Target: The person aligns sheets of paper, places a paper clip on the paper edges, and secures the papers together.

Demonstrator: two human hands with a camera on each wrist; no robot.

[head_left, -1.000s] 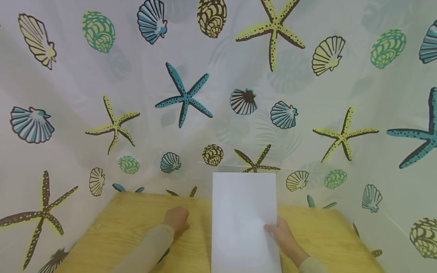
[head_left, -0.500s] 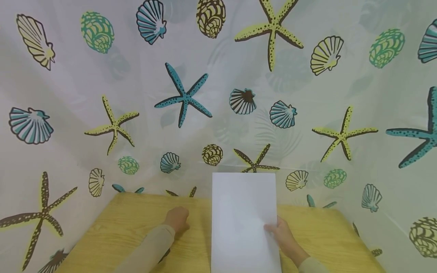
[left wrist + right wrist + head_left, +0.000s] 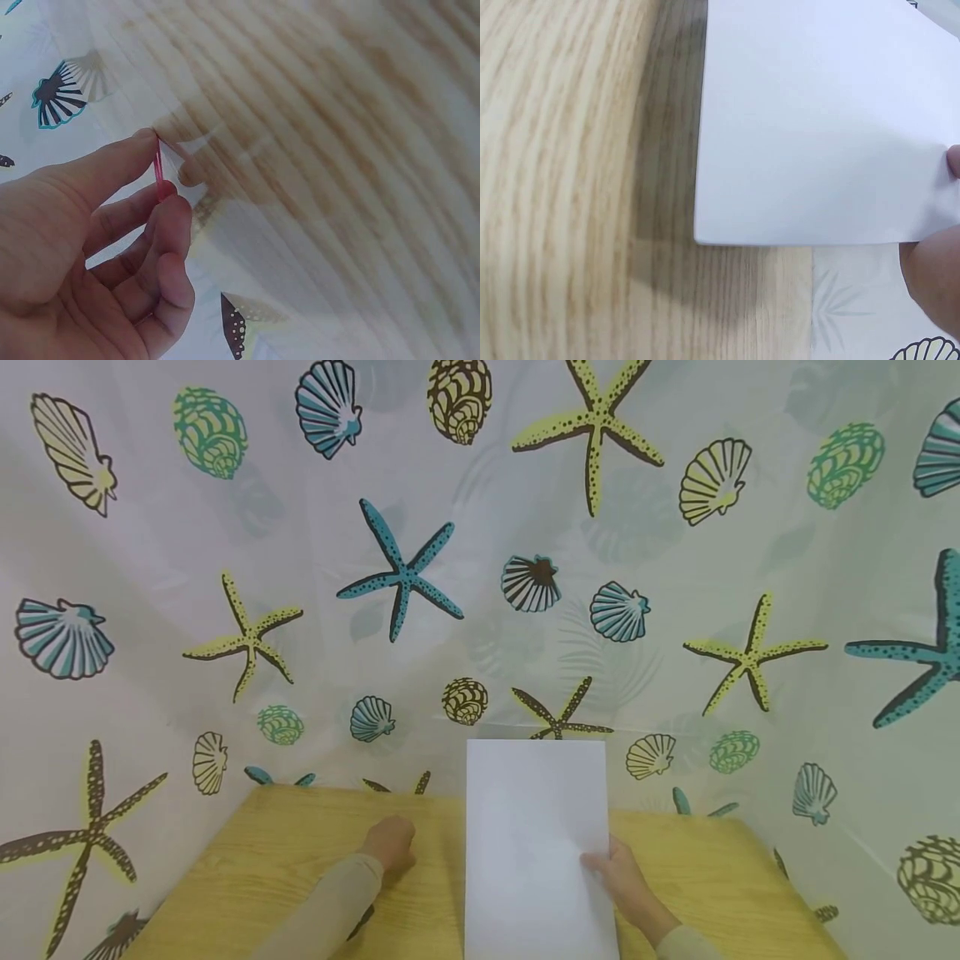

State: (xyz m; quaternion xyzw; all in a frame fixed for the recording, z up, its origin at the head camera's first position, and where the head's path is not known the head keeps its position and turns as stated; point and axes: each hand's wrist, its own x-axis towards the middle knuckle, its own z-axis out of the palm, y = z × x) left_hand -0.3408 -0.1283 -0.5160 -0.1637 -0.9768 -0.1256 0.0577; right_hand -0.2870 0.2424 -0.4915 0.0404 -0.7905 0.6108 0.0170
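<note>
My left hand [image 3: 390, 843] is low over the left part of the table. In the left wrist view, a thin pink rubber band [image 3: 159, 171] runs taut between its thumb tip and curled fingers. White paper [image 3: 536, 843] stands tall in front of me in the head view, its foot cut off by the frame. My right hand [image 3: 618, 877] grips it by the right edge, thumb on the near face and the other fingers hidden behind. Up close in the right wrist view, one corner of the paper hangs over the wood, casting a shadow.
The wooden table [image 3: 300, 827] reaches back to a pale curtain [image 3: 480, 635] printed with shells and starfish, which encloses the back and both sides. A small dark object [image 3: 362, 922] shows beside the left sleeve.
Both hands and the paper keep their places. The curtain pattern has drifted slightly left in the head view.
</note>
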